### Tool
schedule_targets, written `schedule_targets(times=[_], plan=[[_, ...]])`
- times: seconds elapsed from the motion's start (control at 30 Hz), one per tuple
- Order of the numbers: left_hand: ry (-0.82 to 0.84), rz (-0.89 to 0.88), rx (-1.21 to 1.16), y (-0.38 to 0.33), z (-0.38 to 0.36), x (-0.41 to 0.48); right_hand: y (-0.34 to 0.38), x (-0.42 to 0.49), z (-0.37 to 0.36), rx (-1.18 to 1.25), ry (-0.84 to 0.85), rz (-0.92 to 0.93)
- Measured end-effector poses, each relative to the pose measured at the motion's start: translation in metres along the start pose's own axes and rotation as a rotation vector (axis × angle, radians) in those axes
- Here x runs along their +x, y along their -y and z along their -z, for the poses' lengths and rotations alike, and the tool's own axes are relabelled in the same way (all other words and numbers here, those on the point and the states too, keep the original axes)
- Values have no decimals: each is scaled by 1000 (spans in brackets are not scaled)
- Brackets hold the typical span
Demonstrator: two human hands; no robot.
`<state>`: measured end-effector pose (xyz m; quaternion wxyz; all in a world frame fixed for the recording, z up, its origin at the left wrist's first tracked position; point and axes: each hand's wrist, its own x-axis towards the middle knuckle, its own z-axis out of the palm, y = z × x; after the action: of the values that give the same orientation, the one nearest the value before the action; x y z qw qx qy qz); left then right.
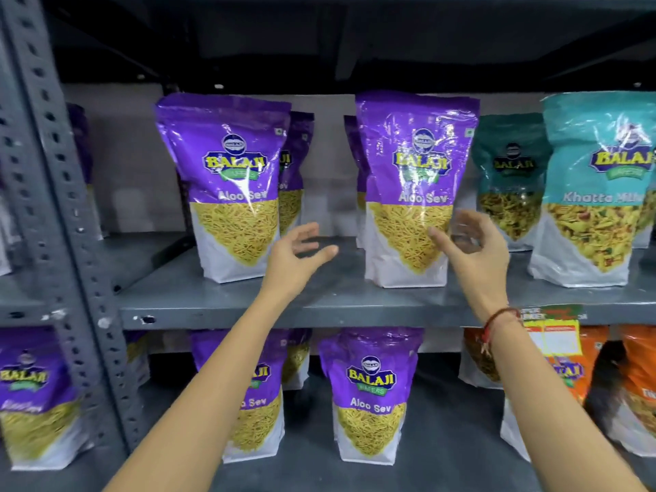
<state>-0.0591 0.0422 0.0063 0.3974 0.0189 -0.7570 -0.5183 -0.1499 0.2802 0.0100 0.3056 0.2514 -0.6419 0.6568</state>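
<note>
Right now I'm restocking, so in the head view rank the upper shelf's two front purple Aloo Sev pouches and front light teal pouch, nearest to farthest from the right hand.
1. Middle purple plastic Aloo Sev pouch: the right hand overlaps its lower right side.
2. Light teal plastic Khatta pouch: further to the right.
3. Left purple plastic Aloo Sev pouch: past the left hand.

Head camera, wide-angle: faces shelf (319, 301) head-on, slightly downward, close; left hand (294, 257), right hand (475, 255) mid-frame.
</note>
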Motion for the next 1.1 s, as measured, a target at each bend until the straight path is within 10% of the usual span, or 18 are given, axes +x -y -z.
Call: schedule_targets(times=[0.13,0.37,0.67,1.1], plan=[[-229,-45,-20,-2,63,-2,50,-26,-61,46,5,201],[-396,-2,178,14,137,-8,66,-50,-182,-39,544,155],[99,315,398,51,172,15,20,-33,-227,-15,819,-482],[298,203,231,52,169,20,18,-46,-205,53,730,-334]])
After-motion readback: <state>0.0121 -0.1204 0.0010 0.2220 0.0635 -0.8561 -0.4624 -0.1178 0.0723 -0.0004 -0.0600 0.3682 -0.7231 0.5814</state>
